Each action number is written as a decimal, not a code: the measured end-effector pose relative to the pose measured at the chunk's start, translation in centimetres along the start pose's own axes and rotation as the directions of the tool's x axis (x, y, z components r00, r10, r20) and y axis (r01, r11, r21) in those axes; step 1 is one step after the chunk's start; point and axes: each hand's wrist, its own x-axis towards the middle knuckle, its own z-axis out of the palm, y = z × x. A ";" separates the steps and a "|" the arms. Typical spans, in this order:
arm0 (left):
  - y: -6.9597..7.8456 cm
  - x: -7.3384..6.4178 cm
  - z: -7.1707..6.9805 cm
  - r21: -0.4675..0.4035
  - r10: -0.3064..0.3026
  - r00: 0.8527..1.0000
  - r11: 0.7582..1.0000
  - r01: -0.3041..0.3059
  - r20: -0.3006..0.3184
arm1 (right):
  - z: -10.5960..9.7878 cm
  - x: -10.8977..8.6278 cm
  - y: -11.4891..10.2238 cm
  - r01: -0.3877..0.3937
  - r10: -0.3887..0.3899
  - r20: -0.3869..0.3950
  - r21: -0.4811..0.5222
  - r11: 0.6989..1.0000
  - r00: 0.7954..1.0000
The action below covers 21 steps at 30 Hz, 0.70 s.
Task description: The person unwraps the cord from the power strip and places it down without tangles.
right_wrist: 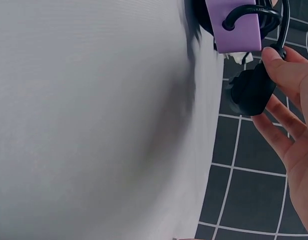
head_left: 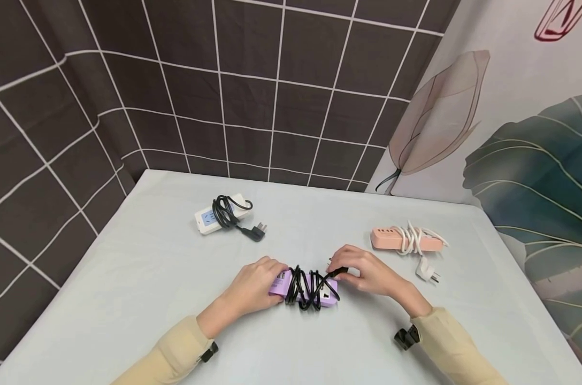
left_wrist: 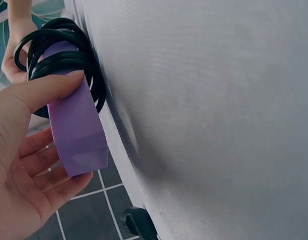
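Head view, purple power strip (head_left: 304, 290), long axis crosswise, socket face (head_left: 326, 293) up

Right wrist view, as I see it remotely. My right hand (right_wrist: 300, 152) pinches a black plug (right_wrist: 250, 92) between thumb and index finger where its cord (right_wrist: 284, 27) begins; the other fingers spread below. Above the plug, a purple block (right_wrist: 236, 36) shows its end face, which the black cord enters. A pale surface (right_wrist: 88, 125) fills the left; a dark, white-gridded backdrop (right_wrist: 251, 190) lies at right.
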 end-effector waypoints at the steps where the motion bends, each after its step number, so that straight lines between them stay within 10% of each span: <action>1: 0.0 0.0 0.0 -0.003 -0.001 1.000 1.000 0.001 -0.001 | 0.0 -0.1 0.0 -0.001 0.001 -0.002 -0.001 1.000 1.000; 21: 0.0 0.0 0.2 -0.010 -0.019 1.000 1.000 0.019 -0.024 | -0.6 -0.9 -0.9 -0.048 0.049 0.010 -0.042 0.998 0.999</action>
